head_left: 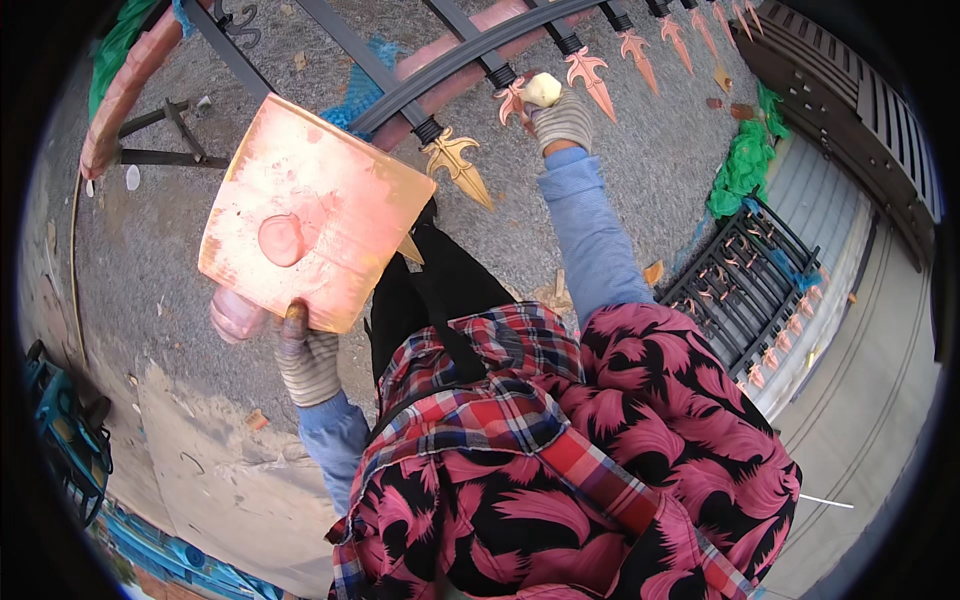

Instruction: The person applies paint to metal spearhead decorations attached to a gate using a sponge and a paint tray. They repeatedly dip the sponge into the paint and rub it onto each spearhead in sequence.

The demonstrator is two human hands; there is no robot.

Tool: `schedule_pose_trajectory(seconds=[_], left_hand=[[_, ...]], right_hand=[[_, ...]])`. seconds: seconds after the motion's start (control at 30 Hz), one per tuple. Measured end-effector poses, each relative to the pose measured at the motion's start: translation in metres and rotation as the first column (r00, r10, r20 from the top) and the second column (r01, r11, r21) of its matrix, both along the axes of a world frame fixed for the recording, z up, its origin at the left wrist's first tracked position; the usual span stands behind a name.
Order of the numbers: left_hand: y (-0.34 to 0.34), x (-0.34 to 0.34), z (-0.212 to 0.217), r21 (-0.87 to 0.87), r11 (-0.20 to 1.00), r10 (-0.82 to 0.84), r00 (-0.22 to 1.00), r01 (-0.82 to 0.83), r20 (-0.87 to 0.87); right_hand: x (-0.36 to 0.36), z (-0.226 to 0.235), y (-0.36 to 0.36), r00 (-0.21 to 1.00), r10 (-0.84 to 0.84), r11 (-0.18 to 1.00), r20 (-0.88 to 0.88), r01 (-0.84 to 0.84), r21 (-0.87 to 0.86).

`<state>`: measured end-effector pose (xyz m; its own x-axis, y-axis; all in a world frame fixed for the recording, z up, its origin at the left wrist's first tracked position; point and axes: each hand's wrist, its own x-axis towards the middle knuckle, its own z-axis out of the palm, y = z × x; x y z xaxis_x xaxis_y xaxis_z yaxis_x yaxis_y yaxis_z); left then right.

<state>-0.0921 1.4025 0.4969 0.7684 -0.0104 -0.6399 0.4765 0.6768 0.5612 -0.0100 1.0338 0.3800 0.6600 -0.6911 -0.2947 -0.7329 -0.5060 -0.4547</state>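
My left hand [308, 362], in a striped, stained glove, grips the lower edge of a square board [340, 190] with its thumb on top. Pink paint is smeared over the board, and a wet puddle of it [281, 240] lies near the middle. Under the board's lower left edge shows a translucent pinkish container [237, 314]; what supports it is hidden. Out ahead, my gloved right hand [563, 122] closes round a pale sponge-like pad [542, 90]. It is at a pink spearhead finial [511, 101] on a dark metal railing [430, 88]. Beside that finial, another one [457, 165] is gold.
More pink finials [592, 82] continue along the railing to the right. Green netting [742, 168] and a smaller black railing panel [745, 280] lie at the right. Dark slatted metalwork [850, 100] stands beyond. A teal machine [65, 435] is at the lower left.
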Motion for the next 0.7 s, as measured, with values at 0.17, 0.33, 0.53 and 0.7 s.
schedule_pose_trajectory(seconds=[0.17, 0.33, 0.53, 0.7], left_hand=[[0.004, -0.002, -0.006, -0.023, 1.000, -0.011, 1.000, 0.011, 0.013], [0.007, -0.006, -0.009, -0.004, 1.000, -0.007, 1.000, 0.007, 0.008], [0.001, -0.002, -0.011, -0.006, 0.997, -0.070, 0.997, 0.070, 0.016], [-0.002, 0.002, -0.010, -0.024, 0.997, -0.078, 0.997, 0.078, 0.003]], right_hand=[[-0.046, -0.017, -0.010, 0.955, 0.081, 0.982, -0.286, -0.125, -0.139], [-0.063, -0.026, -0.029, 0.995, -0.006, 0.999, -0.103, 0.001, -0.044], [-0.034, 0.001, 0.013, 0.974, 0.081, 0.960, -0.211, -0.133, -0.246], [-0.074, -0.039, -0.032, 0.992, -0.021, 0.998, -0.123, 0.013, -0.069]])
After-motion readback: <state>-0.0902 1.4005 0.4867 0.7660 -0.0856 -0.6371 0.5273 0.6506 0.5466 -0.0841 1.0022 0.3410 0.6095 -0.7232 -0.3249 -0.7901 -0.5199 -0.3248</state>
